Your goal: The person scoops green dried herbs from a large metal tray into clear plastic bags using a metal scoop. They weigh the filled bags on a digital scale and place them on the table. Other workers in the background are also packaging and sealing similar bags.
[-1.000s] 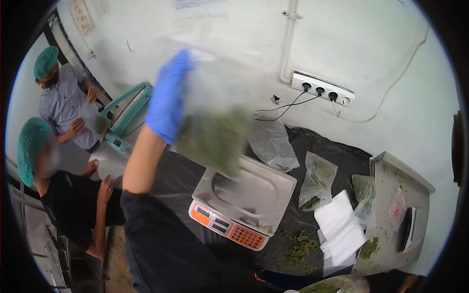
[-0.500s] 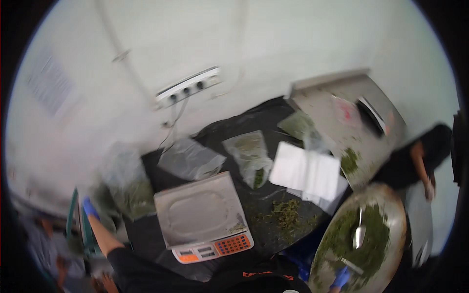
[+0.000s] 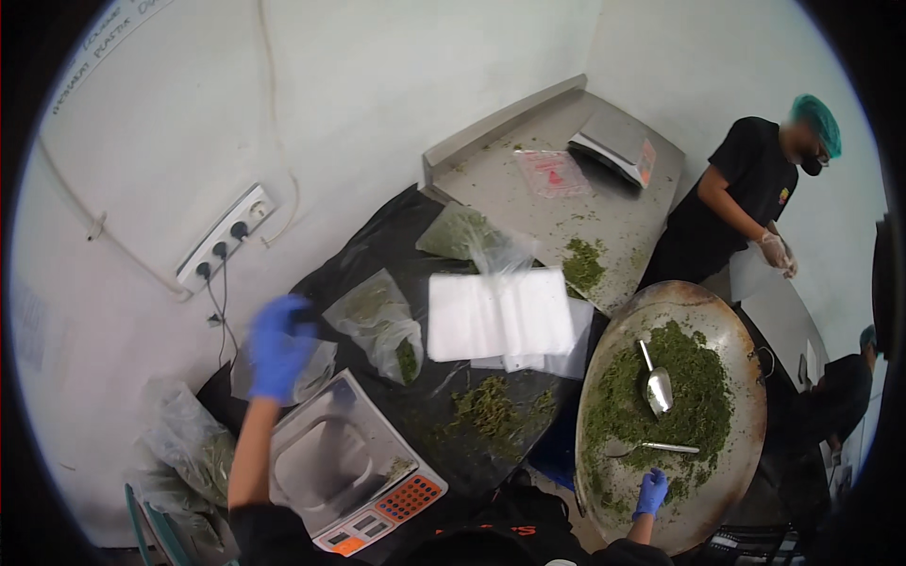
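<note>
My left hand (image 3: 281, 347), in a blue glove and blurred by motion, is raised over a clear plastic bag (image 3: 319, 370) behind the scale (image 3: 326, 460). Its thumb and fingers look apart, with nothing seen between them. My right hand (image 3: 651, 492), also gloved, is over the near part of a large oval metal pan (image 3: 746, 424). Its fingers are curled in; whatever they may hold is hidden. Chopped green leaves (image 3: 703, 391) cover much of the pan. On them lie a metal scoop (image 3: 659, 389) and a second metal utensil (image 3: 668, 447), just beyond my right hand.
White sheets (image 3: 500, 314) and bags of greens (image 3: 377, 321) rest on the black-covered table. Loose leaves (image 3: 491, 407) are scattered nearby. Another scale (image 3: 613, 151) stands on a steel table (image 3: 500, 141). A co-worker (image 3: 746, 189) stands behind the pan. Fuller bags (image 3: 193, 443) are at the left.
My left hand has come from the far left, beside the fuller bags, to above the clear bag behind the scale. The view has swung right, and a co-worker now shows more fully.
</note>
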The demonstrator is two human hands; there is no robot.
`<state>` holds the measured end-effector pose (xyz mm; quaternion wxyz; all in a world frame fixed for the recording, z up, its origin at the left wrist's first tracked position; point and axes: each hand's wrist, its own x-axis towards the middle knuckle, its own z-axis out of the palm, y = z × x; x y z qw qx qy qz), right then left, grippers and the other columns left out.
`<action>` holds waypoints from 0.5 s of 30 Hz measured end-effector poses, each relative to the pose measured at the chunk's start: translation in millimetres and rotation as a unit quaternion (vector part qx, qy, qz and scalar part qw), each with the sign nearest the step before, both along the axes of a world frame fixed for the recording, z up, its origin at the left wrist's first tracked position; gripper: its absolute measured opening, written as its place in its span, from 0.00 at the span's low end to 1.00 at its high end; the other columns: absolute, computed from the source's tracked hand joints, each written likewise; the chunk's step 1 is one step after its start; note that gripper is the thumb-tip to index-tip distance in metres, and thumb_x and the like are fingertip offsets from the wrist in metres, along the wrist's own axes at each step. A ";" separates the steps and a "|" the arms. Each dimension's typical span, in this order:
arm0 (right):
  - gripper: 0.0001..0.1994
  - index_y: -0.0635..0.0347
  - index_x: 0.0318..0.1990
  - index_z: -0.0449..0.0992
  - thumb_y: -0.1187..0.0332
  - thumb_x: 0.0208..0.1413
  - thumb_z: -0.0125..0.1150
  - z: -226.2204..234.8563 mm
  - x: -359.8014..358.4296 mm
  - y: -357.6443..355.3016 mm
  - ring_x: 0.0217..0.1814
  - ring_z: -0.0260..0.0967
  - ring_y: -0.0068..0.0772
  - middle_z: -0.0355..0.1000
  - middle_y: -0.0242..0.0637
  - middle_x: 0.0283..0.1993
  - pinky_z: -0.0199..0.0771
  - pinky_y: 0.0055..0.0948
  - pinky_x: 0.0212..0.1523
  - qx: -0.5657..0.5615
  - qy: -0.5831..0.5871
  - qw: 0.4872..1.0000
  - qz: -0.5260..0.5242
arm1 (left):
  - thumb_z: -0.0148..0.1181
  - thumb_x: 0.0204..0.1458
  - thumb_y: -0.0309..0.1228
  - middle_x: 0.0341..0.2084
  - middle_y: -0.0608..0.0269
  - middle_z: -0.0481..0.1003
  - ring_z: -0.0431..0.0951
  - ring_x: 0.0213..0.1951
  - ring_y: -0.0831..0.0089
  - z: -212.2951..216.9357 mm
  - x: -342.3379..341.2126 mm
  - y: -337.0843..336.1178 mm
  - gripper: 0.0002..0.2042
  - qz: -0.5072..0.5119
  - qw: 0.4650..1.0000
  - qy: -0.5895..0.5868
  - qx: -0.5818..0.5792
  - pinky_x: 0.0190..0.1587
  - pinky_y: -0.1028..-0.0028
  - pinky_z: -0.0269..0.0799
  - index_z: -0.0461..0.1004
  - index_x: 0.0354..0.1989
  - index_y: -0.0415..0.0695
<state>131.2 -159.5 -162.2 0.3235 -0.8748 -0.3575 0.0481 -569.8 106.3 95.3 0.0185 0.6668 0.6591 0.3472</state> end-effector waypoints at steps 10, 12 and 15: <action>0.12 0.65 0.28 0.76 0.63 0.49 0.57 31.4 -20.6 -51.3 0.19 0.69 0.34 0.72 0.44 0.23 0.67 0.29 0.24 -0.167 -0.068 0.984 -0.010 | 0.50 0.47 0.43 0.35 0.48 0.71 0.73 0.39 0.57 -213.6 283.3 236.3 0.14 -0.108 0.975 0.135 -0.140 0.39 0.58 0.66 0.69 0.36 0.47; 0.12 0.64 0.28 0.76 0.64 0.52 0.54 26.8 -10.8 -78.2 0.21 0.69 0.30 0.72 0.41 0.22 0.67 0.26 0.23 -0.079 -0.035 0.996 -0.014 | 0.44 0.51 0.40 0.29 0.43 0.72 0.74 0.33 0.51 -213.3 290.3 263.2 0.13 -0.057 0.992 0.021 -0.112 0.36 0.57 0.67 0.70 0.35 0.45; 0.08 0.62 0.27 0.74 0.68 0.50 0.55 41.1 -26.2 -87.0 0.24 0.67 0.24 0.71 0.34 0.23 0.67 0.23 0.24 -0.003 0.194 0.974 -0.119 | 0.37 0.56 0.42 0.36 0.39 0.70 0.69 0.39 0.43 -137.9 260.5 287.1 0.19 -0.006 0.980 -0.194 -0.040 0.41 0.56 0.65 0.68 0.41 0.40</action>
